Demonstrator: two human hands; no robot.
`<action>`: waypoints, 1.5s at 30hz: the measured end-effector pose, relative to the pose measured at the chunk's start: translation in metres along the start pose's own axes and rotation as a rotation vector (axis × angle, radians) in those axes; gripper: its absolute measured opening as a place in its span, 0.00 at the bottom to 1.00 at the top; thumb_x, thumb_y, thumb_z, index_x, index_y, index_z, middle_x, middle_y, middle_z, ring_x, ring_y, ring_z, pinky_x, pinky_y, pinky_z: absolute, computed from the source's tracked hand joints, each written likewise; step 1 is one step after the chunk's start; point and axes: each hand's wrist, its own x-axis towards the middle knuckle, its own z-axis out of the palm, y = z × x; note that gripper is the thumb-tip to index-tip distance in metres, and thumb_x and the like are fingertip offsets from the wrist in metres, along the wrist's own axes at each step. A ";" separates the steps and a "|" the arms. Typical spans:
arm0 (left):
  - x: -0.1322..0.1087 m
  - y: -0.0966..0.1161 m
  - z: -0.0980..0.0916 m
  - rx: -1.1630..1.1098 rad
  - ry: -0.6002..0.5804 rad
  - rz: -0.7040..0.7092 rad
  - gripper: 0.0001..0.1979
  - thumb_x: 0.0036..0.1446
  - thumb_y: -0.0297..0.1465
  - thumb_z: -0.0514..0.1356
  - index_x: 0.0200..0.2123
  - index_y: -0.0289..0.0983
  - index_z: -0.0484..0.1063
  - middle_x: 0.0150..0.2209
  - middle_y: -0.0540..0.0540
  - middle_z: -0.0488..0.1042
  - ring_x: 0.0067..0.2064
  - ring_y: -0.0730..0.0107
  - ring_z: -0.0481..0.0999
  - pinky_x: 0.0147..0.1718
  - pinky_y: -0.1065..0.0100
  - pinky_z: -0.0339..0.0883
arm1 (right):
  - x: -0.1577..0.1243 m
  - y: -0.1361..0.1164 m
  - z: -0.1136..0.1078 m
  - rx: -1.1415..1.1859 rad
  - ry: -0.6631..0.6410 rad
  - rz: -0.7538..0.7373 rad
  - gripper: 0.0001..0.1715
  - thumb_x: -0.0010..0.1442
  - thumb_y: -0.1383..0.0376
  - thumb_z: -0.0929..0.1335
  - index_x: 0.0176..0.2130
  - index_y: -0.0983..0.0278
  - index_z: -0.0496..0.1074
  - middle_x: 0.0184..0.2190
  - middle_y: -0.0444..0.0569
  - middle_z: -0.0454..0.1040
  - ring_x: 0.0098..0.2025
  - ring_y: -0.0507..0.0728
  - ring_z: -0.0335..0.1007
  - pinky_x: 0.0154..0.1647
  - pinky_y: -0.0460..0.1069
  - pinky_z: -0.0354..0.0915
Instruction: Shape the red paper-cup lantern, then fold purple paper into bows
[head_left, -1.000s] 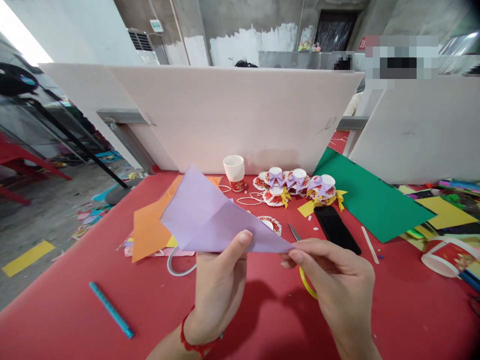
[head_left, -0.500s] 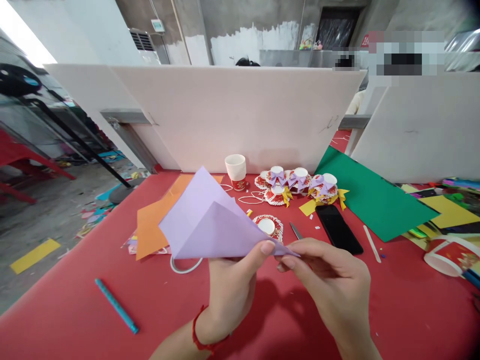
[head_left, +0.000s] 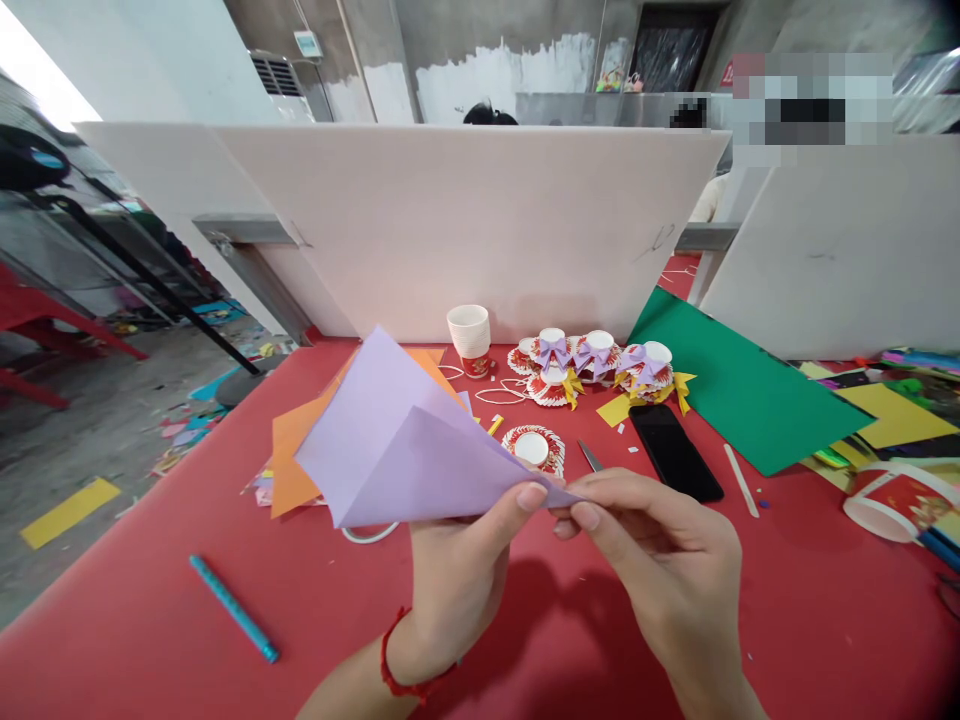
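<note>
A folded sheet of purple paper (head_left: 405,450) is held above the table, its wide end to the left and a narrow tip to the right. My left hand (head_left: 465,580) grips it from below, thumb pressed on top near the tapering part. At the tip, my right hand (head_left: 660,560) pinches the paper between thumb and fingers. Just beyond my hands lies a red-and-white fringed paper-cup piece (head_left: 532,449). Beside it a pointed metal blade (head_left: 589,456) shows in part; the rest is hidden behind my right hand.
Several fringed cup pieces with bows (head_left: 598,352) stand by the white partition (head_left: 465,230), near stacked paper cups (head_left: 469,338). Orange paper (head_left: 292,450) and a teal pen (head_left: 234,608) lie left. Rightward are a black phone (head_left: 675,453), green sheet (head_left: 750,400) and tipped cup (head_left: 892,505).
The purple paper's wide end has swung a little left and down. My right thumb has shifted slightly at the tip; both hands keep hold of the paper.
</note>
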 end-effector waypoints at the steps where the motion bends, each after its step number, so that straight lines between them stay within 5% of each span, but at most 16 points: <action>1: 0.000 0.000 0.000 0.001 0.002 -0.004 0.04 0.37 0.26 0.69 0.16 0.38 0.77 0.19 0.48 0.78 0.23 0.64 0.78 0.27 0.64 0.76 | 0.000 0.000 0.000 0.007 0.004 0.005 0.15 0.54 0.77 0.72 0.32 0.56 0.83 0.26 0.40 0.83 0.26 0.50 0.80 0.30 0.42 0.76; 7: -0.002 0.002 0.002 -0.003 0.075 -0.027 0.06 0.32 0.27 0.69 0.16 0.39 0.74 0.19 0.48 0.78 0.24 0.62 0.77 0.27 0.62 0.76 | 0.000 -0.002 -0.003 0.026 0.003 0.023 0.15 0.52 0.78 0.74 0.31 0.56 0.82 0.25 0.40 0.82 0.25 0.51 0.79 0.27 0.41 0.76; 20: -0.002 0.001 0.001 0.008 0.038 0.003 0.06 0.35 0.29 0.70 0.16 0.38 0.75 0.19 0.48 0.77 0.24 0.63 0.77 0.30 0.60 0.77 | -0.006 -0.004 0.004 0.016 0.078 0.045 0.12 0.57 0.74 0.70 0.32 0.58 0.81 0.26 0.42 0.81 0.25 0.51 0.78 0.30 0.44 0.76; 26: -0.001 -0.002 0.001 0.012 0.023 0.021 0.04 0.37 0.29 0.70 0.18 0.39 0.77 0.21 0.47 0.79 0.26 0.63 0.78 0.30 0.62 0.77 | -0.005 -0.002 0.001 -0.072 -0.014 -0.046 0.15 0.53 0.76 0.70 0.38 0.59 0.80 0.31 0.44 0.83 0.25 0.51 0.77 0.30 0.45 0.76; 33: -0.004 -0.003 0.000 0.042 0.048 0.037 0.07 0.35 0.30 0.72 0.15 0.40 0.76 0.18 0.49 0.77 0.23 0.64 0.76 0.26 0.63 0.75 | -0.005 -0.002 0.004 -0.091 0.060 -0.106 0.11 0.56 0.75 0.70 0.29 0.60 0.78 0.20 0.42 0.77 0.22 0.51 0.73 0.26 0.45 0.72; 38: -0.004 -0.007 -0.009 0.103 -0.157 0.073 0.02 0.44 0.31 0.71 0.23 0.40 0.83 0.26 0.45 0.82 0.30 0.62 0.80 0.32 0.66 0.75 | -0.004 -0.003 0.003 -0.150 0.027 -0.159 0.13 0.55 0.78 0.69 0.31 0.61 0.77 0.21 0.42 0.77 0.23 0.51 0.73 0.24 0.44 0.70; 45: -0.004 -0.007 -0.010 0.108 -0.161 0.027 0.05 0.44 0.30 0.71 0.20 0.39 0.80 0.23 0.47 0.79 0.27 0.66 0.76 0.29 0.66 0.72 | -0.005 -0.002 0.002 -0.250 -0.003 -0.188 0.11 0.54 0.77 0.69 0.30 0.61 0.75 0.24 0.43 0.76 0.24 0.52 0.73 0.26 0.46 0.71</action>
